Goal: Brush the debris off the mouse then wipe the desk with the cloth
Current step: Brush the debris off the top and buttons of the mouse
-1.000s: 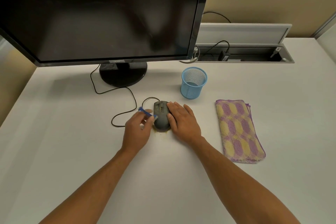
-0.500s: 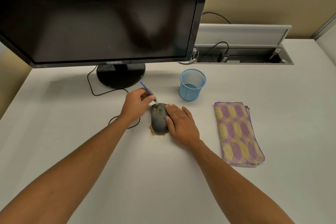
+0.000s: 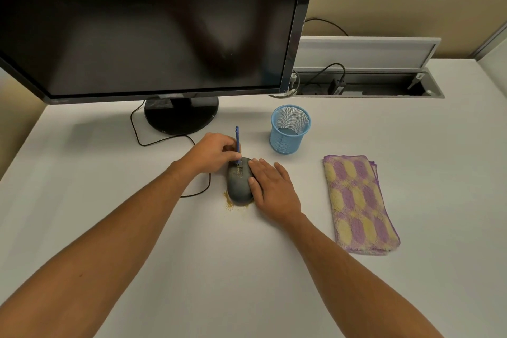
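A dark grey wired mouse [image 3: 238,184] lies on the white desk [image 3: 219,269], with yellowish debris [image 3: 229,203] scattered at its near left edge and some specks on its top. My left hand [image 3: 212,151] pinches a small blue brush [image 3: 237,143], held nearly upright with its tip on the mouse's front by the wheel. My right hand [image 3: 270,186] lies along the mouse's right side, fingers nearly straight, steadying it. A folded purple and yellow cloth [image 3: 358,204] lies to the right, untouched.
A blue mesh cup [image 3: 290,129] stands just behind and right of the mouse. A large black monitor [image 3: 153,22] on a round stand [image 3: 181,114] fills the back left. The mouse cable [image 3: 164,143] loops left. An open cable tray [image 3: 367,85] is at the back right.
My left hand has gone from the mouse's left side to its front, and the brush has turned more upright, tip by the wheel. Debris now lies on the desk beside the mouse.
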Demonstrator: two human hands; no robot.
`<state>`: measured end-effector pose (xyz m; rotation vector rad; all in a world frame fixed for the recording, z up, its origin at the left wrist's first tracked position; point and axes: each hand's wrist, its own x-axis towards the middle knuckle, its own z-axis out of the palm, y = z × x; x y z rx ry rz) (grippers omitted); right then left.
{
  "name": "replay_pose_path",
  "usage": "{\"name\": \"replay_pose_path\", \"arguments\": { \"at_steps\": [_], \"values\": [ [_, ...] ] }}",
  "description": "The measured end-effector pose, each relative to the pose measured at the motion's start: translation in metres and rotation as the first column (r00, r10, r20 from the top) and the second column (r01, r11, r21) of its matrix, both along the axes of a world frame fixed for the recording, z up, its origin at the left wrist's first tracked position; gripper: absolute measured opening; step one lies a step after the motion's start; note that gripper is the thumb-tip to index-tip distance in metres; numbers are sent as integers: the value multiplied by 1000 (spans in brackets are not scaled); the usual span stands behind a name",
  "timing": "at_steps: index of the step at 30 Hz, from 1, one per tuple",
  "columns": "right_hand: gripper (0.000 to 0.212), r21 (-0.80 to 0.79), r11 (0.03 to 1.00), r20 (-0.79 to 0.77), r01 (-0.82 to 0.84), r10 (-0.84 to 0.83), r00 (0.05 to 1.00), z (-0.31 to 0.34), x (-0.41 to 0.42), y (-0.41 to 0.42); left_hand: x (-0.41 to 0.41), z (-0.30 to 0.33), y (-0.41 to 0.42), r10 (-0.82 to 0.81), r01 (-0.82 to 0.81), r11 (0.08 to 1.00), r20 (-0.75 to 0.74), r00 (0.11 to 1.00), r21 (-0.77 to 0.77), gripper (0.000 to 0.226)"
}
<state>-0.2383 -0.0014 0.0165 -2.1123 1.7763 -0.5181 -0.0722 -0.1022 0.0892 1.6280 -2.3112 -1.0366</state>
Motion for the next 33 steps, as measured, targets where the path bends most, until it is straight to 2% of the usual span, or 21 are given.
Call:
{"name": "replay_pose_path", "arguments": {
  "at_steps": [4, 7, 12, 15, 25, 30, 33],
  "values": [
    [66, 15, 1000, -7, -3, 4, 1000, 0, -1, -1, 3, 6, -1, 11, -10, 998, -20, 1000, 64, 20],
    [64, 20, 1000, -11, -8, 8, 1000, -1, -1, -1, 5, 7, -1, 43, -37, 995, -60, 997, 97, 17],
    [74, 12, 1000, -5, -4, 4, 1000, 0, 0, 0, 2, 3, 4, 216, -227, 973, -224, 950, -26, 15],
    [66, 5, 1000, -3, 3, -3, 1000, -1, -1, 0, 3, -5, 7, 219, -228, 973, -206, 954, -21, 16],
    [64, 4, 1000, -12, -4, 4, 1000, -2, -1, -1, 8, 3, 8, 81, -74, 990, -54, 995, 123, 25],
    [61, -6, 1000, -15, -3, 3, 1000, -5, -1, -2, 8, 6, 10, 76, -65, 987, -74, 994, 144, 22],
    [60, -23, 1000, -18, 8, -8, 1000, -5, -1, -2, 8, 2, 10, 158, -146, 985, -148, 976, 91, 19]
  ]
}}
